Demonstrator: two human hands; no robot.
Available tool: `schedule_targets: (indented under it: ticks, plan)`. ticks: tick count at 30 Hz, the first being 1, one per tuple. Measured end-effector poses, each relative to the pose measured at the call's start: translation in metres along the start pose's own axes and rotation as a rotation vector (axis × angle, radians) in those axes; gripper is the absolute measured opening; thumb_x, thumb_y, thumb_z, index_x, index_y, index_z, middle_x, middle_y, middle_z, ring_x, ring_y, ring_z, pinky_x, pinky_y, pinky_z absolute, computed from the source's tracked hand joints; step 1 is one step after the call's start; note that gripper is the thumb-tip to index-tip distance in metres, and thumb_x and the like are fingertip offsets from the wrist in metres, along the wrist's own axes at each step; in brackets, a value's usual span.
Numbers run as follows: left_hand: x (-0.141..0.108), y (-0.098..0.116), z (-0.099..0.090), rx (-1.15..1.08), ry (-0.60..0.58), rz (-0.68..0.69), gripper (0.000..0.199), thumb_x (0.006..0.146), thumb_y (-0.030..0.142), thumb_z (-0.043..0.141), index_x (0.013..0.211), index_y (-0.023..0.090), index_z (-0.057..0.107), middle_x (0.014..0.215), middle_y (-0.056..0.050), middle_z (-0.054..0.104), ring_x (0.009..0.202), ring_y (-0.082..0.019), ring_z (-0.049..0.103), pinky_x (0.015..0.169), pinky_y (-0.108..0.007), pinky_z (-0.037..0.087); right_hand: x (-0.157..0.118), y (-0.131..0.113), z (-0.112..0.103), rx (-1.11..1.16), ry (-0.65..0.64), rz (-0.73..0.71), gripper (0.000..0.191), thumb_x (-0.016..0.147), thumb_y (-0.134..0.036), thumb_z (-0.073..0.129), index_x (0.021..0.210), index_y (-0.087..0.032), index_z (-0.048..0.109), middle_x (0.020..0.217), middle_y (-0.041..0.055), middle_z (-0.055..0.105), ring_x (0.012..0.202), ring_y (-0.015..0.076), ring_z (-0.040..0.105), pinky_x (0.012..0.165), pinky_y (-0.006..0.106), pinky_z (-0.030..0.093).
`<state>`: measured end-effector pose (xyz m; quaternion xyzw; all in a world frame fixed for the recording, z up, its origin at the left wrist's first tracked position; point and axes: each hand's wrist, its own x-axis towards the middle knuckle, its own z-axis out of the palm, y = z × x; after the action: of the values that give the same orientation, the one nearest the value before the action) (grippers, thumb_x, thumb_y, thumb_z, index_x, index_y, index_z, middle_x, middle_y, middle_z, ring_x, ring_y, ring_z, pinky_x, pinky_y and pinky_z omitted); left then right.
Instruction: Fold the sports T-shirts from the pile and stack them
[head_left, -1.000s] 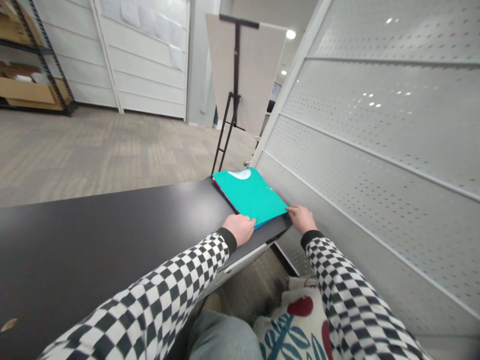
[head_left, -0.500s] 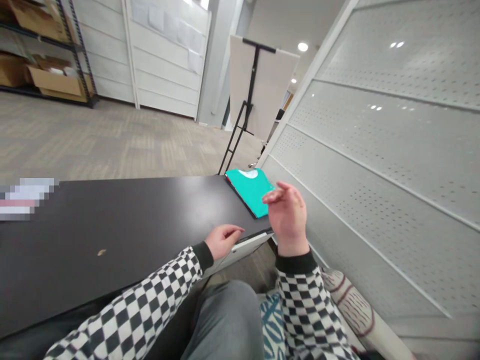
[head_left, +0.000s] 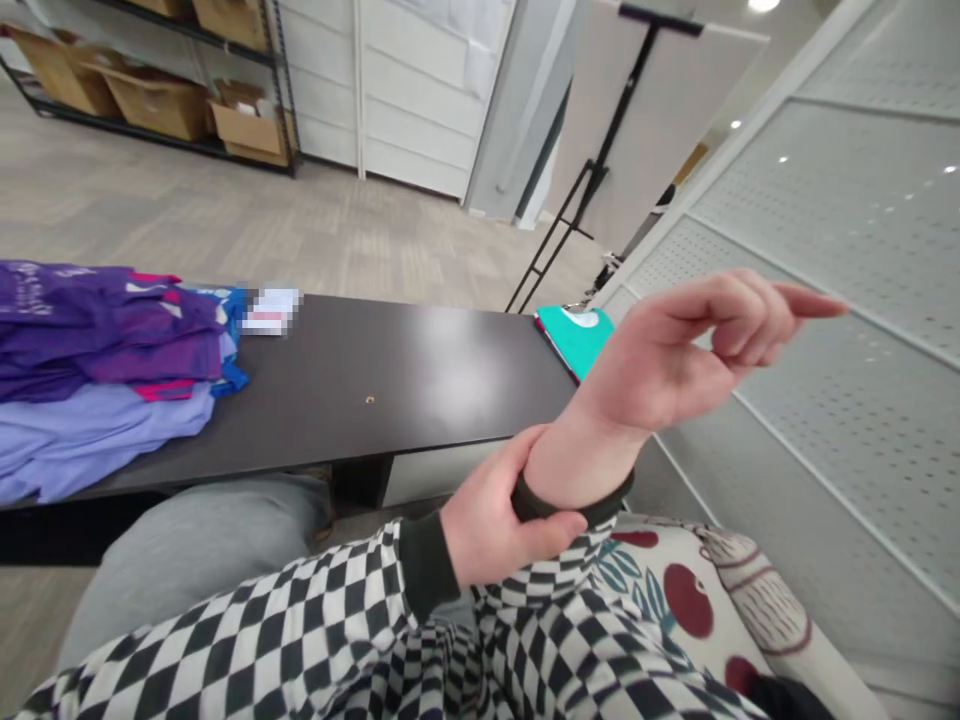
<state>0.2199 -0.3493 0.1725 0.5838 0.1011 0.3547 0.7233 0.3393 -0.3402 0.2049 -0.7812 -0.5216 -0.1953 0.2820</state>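
Observation:
My left hand (head_left: 487, 510) is wrapped round my right wrist, its thumb and fingers closed on the black sleeve cuff (head_left: 611, 505). Raised in front of the panel wall, my right hand (head_left: 675, 350) holds nothing. Its index finger points to the right and the other fingers are partly bent. Behind that forearm, a teal folded garment (head_left: 576, 340) with a white patch lies at the right end of the dark table (head_left: 405, 365). Part of it is hidden by the forearm.
At the table's left lie crumpled purple clothes (head_left: 105, 320) and a light blue garment (head_left: 112, 430). A small ring-like bit (head_left: 370, 400) rests mid-table. The perforated wall (head_left: 847, 250) borders my right side. A patterned cushion (head_left: 667, 590) is beside me. Beyond stand an easel (head_left: 600, 170) and shelves (head_left: 180, 140).
My left hand has moved from the table edge onto my right cuff and closed round it. My right hand has risen and turned. The view has swung left, bringing the clothes into sight.

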Motion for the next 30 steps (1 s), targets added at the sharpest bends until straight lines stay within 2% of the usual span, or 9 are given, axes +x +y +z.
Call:
schedule_targets:
  ticks: [3,6,8,10,13,16,20,24,30]
  plan:
    - [-0.071,-0.025,-0.047,-0.047,0.029,0.034,0.081,0.087,0.070,0.091,0.155,0.030,0.071,0.157,-0.009,0.074,0.149,-0.047,0.065,0.128,-0.068,0.053,-0.003,-0.050,-0.001,0.034,0.238,-0.023,0.072,0.120,-0.069,0.031,0.125,-0.021,0.084,0.103,0.0180,0.069,0.133,0.0494,0.067,0.097,0.074,0.055]
    - [-0.117,-0.054,-0.072,-0.218,0.108,0.051,0.073,0.103,0.063,0.076,0.162,0.023,0.066,0.164,-0.013,0.067,0.155,-0.040,0.062,0.135,-0.058,0.047,-0.004,-0.081,-0.004,0.026,0.455,0.026,0.076,0.124,-0.052,0.012,0.152,-0.014,0.071,0.123,0.0227,0.067,0.135,0.0463,0.066,0.101,0.072,0.055]
    - [-0.122,-0.065,-0.075,-0.303,0.152,0.047,0.058,0.110,0.056,0.070,0.156,0.021,0.071,0.161,-0.014,0.070,0.153,-0.035,0.065,0.134,-0.051,0.049,-0.004,-0.089,-0.003,-0.035,0.543,0.081,0.087,0.120,-0.039,-0.009,0.162,-0.011,0.063,0.125,0.0232,0.068,0.132,0.0427,0.069,0.100,0.070,0.057]
    - [-0.117,-0.069,-0.073,-0.363,0.154,0.061,0.052,0.108,0.049,0.076,0.151,0.021,0.072,0.158,-0.015,0.072,0.150,-0.033,0.068,0.133,-0.049,0.050,-0.005,-0.095,-0.001,-0.192,0.572,0.141,0.098,0.114,-0.029,-0.020,0.160,-0.008,0.064,0.119,0.0224,0.071,0.127,0.0395,0.073,0.096,0.067,0.060]
    - [-0.109,-0.067,-0.074,-0.528,0.124,0.078,0.045,0.100,0.040,0.087,0.138,0.023,0.069,0.157,-0.015,0.073,0.149,-0.033,0.068,0.132,-0.053,0.049,-0.009,-0.109,0.006,-0.632,0.624,0.307,0.081,0.119,-0.017,-0.003,0.156,-0.010,0.068,0.117,0.0161,0.077,0.120,0.0304,0.078,0.095,0.056,0.066]
    - [-0.109,-0.066,-0.078,-0.650,0.127,0.049,0.036,0.098,0.035,0.089,0.118,0.024,0.062,0.156,-0.016,0.073,0.152,-0.033,0.066,0.133,-0.055,0.046,-0.015,-0.126,0.014,-1.183,0.703,0.443,0.065,0.116,0.002,0.020,0.155,-0.015,0.069,0.115,0.0050,0.081,0.106,0.0152,0.080,0.089,0.035,0.068]
    - [-0.109,-0.067,-0.080,-0.618,0.151,0.051,0.033,0.099,0.033,0.089,0.112,0.023,0.061,0.153,-0.016,0.075,0.149,-0.031,0.068,0.128,-0.051,0.049,-0.016,-0.135,0.018,-1.700,0.629,0.373,0.063,0.109,0.015,0.027,0.134,-0.009,0.080,0.090,-0.0036,0.079,0.079,0.0036,0.075,0.078,0.018,0.063]
    - [-0.105,-0.068,-0.077,-0.547,0.191,0.051,0.031,0.100,0.036,0.087,0.110,0.022,0.061,0.147,-0.015,0.078,0.142,-0.030,0.073,0.122,-0.046,0.053,-0.012,-0.135,0.012,-2.050,0.463,0.293,0.063,0.099,0.027,0.031,0.118,-0.002,0.083,0.077,-0.0085,0.071,0.071,-0.0050,0.064,0.081,0.003,0.052]
    - [-0.104,-0.069,-0.072,-0.476,0.228,0.086,0.028,0.102,0.033,0.084,0.107,0.022,0.059,0.137,-0.012,0.081,0.132,-0.025,0.076,0.115,-0.039,0.055,-0.009,-0.122,0.012,-2.259,0.330,0.220,0.060,0.095,0.031,0.035,0.109,-0.001,0.083,0.071,-0.0108,0.062,0.066,-0.0065,0.053,0.076,-0.002,0.043]
